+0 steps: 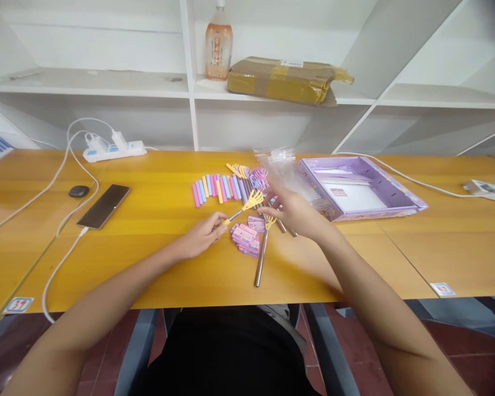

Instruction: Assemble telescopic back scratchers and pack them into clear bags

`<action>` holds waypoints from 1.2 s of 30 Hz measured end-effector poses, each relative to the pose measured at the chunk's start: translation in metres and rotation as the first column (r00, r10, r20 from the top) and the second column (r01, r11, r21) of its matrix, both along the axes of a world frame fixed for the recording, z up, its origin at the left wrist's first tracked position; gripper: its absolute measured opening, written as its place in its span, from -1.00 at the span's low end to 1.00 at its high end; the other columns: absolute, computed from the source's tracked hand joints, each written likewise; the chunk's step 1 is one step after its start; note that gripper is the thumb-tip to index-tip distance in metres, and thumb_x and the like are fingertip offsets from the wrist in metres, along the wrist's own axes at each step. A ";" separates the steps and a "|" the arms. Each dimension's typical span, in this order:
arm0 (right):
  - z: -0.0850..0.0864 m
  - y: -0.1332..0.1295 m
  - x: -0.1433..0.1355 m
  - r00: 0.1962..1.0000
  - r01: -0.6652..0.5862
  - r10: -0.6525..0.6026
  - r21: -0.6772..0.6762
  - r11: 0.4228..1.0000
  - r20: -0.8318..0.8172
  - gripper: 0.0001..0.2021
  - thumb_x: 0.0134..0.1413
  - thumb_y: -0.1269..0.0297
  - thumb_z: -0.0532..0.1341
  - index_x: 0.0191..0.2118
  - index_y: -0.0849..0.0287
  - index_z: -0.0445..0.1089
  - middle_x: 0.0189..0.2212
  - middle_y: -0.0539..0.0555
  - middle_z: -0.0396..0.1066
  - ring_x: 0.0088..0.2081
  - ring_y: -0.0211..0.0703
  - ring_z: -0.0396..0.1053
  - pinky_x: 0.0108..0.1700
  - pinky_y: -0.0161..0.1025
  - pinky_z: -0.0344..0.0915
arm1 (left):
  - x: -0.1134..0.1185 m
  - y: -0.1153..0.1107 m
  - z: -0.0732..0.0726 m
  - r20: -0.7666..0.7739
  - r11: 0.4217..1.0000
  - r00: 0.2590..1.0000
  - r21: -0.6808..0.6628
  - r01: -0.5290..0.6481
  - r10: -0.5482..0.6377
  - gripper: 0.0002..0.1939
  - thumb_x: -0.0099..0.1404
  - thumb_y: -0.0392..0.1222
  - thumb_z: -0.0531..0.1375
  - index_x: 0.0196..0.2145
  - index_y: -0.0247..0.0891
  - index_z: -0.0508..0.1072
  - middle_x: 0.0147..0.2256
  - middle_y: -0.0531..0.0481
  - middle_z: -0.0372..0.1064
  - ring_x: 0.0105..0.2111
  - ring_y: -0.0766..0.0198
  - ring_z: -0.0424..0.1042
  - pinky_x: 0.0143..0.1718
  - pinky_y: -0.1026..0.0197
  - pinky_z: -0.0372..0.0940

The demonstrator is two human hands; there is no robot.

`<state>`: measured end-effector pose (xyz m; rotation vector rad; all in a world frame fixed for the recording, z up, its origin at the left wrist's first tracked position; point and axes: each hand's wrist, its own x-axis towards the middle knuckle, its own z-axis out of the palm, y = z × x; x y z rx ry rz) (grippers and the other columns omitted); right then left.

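Observation:
My left hand [206, 234] is closed round the handle of a yellow back scratcher [252, 200], whose hand-shaped head points up and right. My right hand [286, 208] is just right of that head, its fingers bent over several metal rods; whether it grips one is unclear. Below it lies a metal rod [261, 263] with a yellow claw head. Pink printed cards [246, 237] sit in a loose pile between the hands. Behind them are a row of pink, blue and yellow handles [216, 188] and a cluster of pink and purple claw heads [259, 178].
A purple open box [350, 213] and clear plastic bags [289, 170] are at the right. To the left are a phone [104, 205], a black mouse-like object [78, 191], cables and a power strip [115, 151]. A bottle [219, 50] and taped parcel [280, 80] rest on the shelf.

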<state>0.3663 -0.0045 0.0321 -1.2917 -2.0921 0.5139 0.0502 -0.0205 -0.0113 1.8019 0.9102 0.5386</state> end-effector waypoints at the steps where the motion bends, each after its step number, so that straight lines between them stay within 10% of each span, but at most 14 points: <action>1: 0.000 -0.005 0.002 0.996 0.058 -0.068 0.164 0.985 0.059 -0.51 0.41 -0.07 0.38 0.23 0.16 0.49 -0.02 0.24 0.56 -0.23 -0.01 0.55 -0.21 -0.08 0.49 | -0.001 0.001 0.003 -0.052 1.000 0.999 0.009 0.009 -0.008 -0.63 0.67 0.16 0.03 0.12 -0.18 0.32 -0.30 0.08 0.27 -0.36 0.24 0.28 -0.28 0.17 0.25; 4: -0.003 -0.027 -0.003 0.954 -0.055 -0.112 0.531 0.846 0.278 -0.65 0.50 0.21 0.31 0.28 0.15 0.46 0.13 0.32 0.50 0.05 0.12 0.53 0.01 0.01 0.45 | -0.002 -0.001 0.017 -0.187 0.998 0.981 0.028 0.051 -0.045 -0.63 0.67 0.18 0.00 -0.02 -0.17 0.36 -0.33 0.08 0.30 -0.36 0.22 0.30 -0.26 0.15 0.24; 9: -0.004 -0.064 -0.019 0.871 -0.356 0.019 0.605 0.712 0.490 -0.73 0.56 0.48 0.16 0.16 0.08 0.52 0.01 0.18 0.59 0.07 0.01 0.49 0.06 -0.05 0.38 | -0.003 -0.021 0.041 -0.273 0.989 0.958 0.090 0.116 -0.088 -0.62 0.64 0.18 0.06 -0.13 -0.18 0.40 -0.26 0.00 0.43 -0.28 0.17 0.39 -0.22 0.14 0.24; 22: -0.002 -0.093 -0.030 0.869 -0.350 0.005 0.606 0.715 0.496 -0.71 0.57 0.50 0.11 0.14 0.13 0.54 -0.04 0.20 0.61 -0.01 0.04 0.51 0.09 0.01 0.41 | -0.025 -0.054 0.049 -0.419 0.927 0.908 0.342 0.153 0.004 -0.65 0.68 0.04 0.07 -0.10 -0.17 0.56 -0.14 -0.09 0.59 -0.14 0.07 0.55 -0.05 0.10 0.34; 36: -0.030 -0.103 -0.009 0.906 -0.160 -0.158 0.663 0.732 0.393 -0.78 0.54 0.50 0.15 0.01 0.14 0.53 -0.22 0.15 0.54 -0.20 -0.02 0.40 -0.12 -0.08 0.25 | -0.050 -0.050 0.028 -0.452 0.550 0.833 0.804 0.226 0.320 -0.64 0.71 0.00 0.05 -0.06 -0.20 0.58 -0.17 -0.14 0.59 -0.17 0.06 0.51 -0.11 0.06 0.37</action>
